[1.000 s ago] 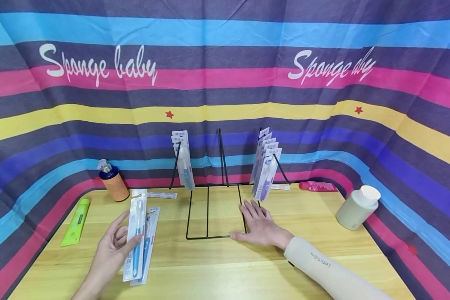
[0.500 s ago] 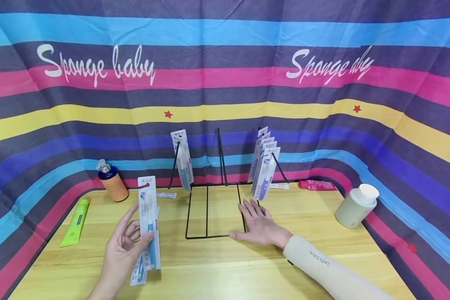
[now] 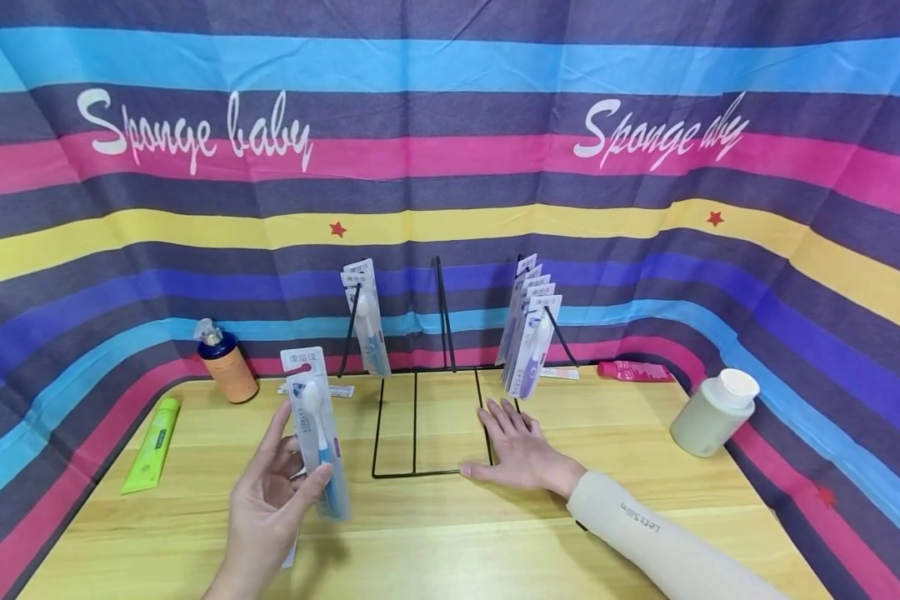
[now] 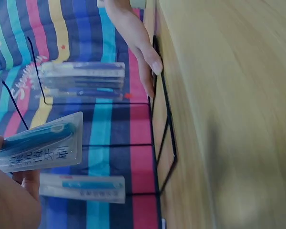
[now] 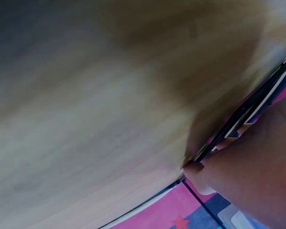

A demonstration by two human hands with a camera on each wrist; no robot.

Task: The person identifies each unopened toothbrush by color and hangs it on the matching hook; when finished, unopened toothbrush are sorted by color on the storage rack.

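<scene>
1. The toothbrush pack (image 3: pixel 317 433) stood lower left of centre in the head view: a clear blister on a white card, with a blue handle, a white brush head near the top and a printed header above it. It was held nearly upright, leaning slightly to the right, above the wooden surface (image 3: pixel 435 533). In the left wrist view the same pack (image 4: pixel 40 142) lay across the left edge of the frame, its blue handle plain through the plastic.
2. The left hand (image 3: pixel 270 500) gripped the pack's lower half, thumb across the front and fingers (image 3: pixel 277 433) curled behind the card.
3. A second pack edge showed just below that hand, too hidden to describe.
4. The right hand (image 3: pixel 521 450) lay flat on the surface at centre, fingers straight and slightly apart, touching the base of the black wire rack (image 3: pixel 427 417).
5. On the rack hung blue packs (image 3: pixel 367 321) at left and a row of purple packs (image 3: pixel 528 333) at right.
6. Further out stood a pump bottle (image 3: pixel 225 362) and a green tube (image 3: pixel 153 442) at left, a red tube (image 3: pixel 633 372) and a white bottle (image 3: pixel 712 414) at right.
7. A striped cloth (image 3: pixel 450 167) filled the background.
</scene>
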